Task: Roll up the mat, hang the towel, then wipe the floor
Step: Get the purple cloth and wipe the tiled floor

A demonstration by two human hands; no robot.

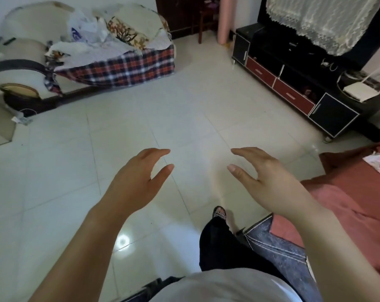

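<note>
My left hand [136, 179] and my right hand [265, 177] are both held out in front of me above the pale tiled floor [123, 131], fingers apart and curved, nothing in either. They face each other with a gap of bare tile between them. A pink rolled cylinder [226, 18], possibly a rolled mat, stands upright at the far wall. I cannot make out a towel for certain; white cloths [80, 51] lie heaped on the sofa. My foot in a patterned sandal [220, 213] is on the floor below the hands.
A cream sofa [32, 31] with a plaid blanket [128, 66] and bags stands at the far left. A black TV cabinet with red drawers [293, 83] lines the right wall. A bed with reddish covers [359, 203] is at my right.
</note>
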